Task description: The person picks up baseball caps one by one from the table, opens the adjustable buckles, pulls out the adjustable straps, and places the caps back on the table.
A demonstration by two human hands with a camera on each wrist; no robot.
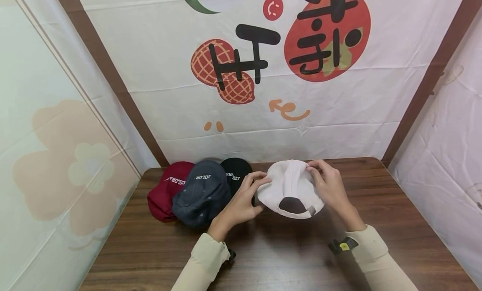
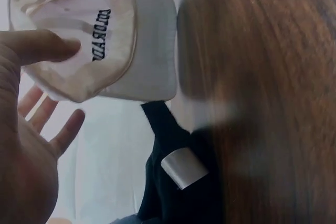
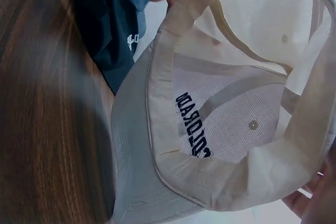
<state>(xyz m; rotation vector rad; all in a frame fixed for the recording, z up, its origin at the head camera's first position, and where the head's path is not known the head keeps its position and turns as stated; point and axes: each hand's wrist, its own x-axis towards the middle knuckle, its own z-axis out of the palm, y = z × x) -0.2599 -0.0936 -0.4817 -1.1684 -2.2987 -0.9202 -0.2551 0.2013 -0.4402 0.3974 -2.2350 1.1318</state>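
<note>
A white baseball cap (image 1: 278, 180) is held above the table, its rear opening and strap facing me and its brim hanging toward the tabletop. My left hand (image 1: 242, 197) grips its left edge between thumb and fingers. At the upper right edge, my right hand (image 1: 330, 185) pinches the fabric. Both wrist views look into the hollow crown, where dark mirrored lettering (image 3: 191, 124) shows through the front panel. Left of the hands lie a red cap (image 1: 162, 199), a dark grey-blue cap (image 1: 203, 190) overlapping it, and a black cap (image 1: 239, 167), partly hidden by my left hand.
The brown wood-grain table (image 1: 286, 261) extends to the front and right of the hands. A white printed cloth (image 1: 169, 111) hangs behind its far edge, with more cloth at both sides. The black cap's strap (image 2: 165, 124) lies near the white brim.
</note>
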